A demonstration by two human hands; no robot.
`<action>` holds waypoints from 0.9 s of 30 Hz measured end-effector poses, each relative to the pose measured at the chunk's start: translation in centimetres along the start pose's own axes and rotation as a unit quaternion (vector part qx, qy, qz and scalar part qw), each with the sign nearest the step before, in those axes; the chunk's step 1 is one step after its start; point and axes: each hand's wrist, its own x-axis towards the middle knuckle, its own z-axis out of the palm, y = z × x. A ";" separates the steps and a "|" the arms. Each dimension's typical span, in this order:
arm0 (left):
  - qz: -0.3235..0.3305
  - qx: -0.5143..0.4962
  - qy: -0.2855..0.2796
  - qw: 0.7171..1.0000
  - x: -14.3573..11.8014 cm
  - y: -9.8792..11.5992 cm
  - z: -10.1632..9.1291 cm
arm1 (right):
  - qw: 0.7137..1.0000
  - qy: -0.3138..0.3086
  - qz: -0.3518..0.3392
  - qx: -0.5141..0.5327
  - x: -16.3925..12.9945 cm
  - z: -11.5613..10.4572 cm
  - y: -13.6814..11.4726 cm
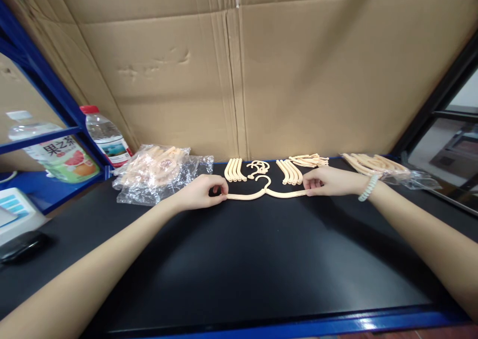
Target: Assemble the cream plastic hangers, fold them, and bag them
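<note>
A cream-coloured clothes hanger (284, 194) lies on the black tabletop, its hook pointing away from me. My left hand (206, 191) pinches the tip of its left arm between thumb and fingers. The tip of the right arm is gripped by my right hand (324, 180), which has a beaded bracelet at the wrist. Just behind the hanger sit a row of loose hanger arms (235, 170) on the left, a small pile of hooks (258, 168) in the middle, and another row of arms (289, 172) on the right.
More loose cream pieces (309, 160) lie at the back right. Clear bags of parts sit at the left (153, 169) and right (375, 164). Bottles (106, 137) stand at the left by a blue frame (41, 139). A black object (24, 246) rests at the left edge. Cardboard (168, 80) closes the back.
</note>
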 end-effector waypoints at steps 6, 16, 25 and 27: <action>-0.004 0.006 0.001 1.000 0.1 0.1 0.0 | 1.000 0.000 0.002 -0.005 0.0 0.0 0.0; -0.003 0.012 0.007 1.000 0.0 0.2 -0.1 | 0.999 0.006 0.031 -0.008 -0.2 -0.1 -0.3; -0.019 0.031 0.056 0.998 0.0 -0.1 -0.4 | 0.998 0.011 0.058 -0.018 -0.4 -0.3 0.1; -0.024 0.041 0.077 0.996 -0.1 -0.4 -0.3 | 0.997 0.010 0.063 -0.035 -0.6 -0.5 0.0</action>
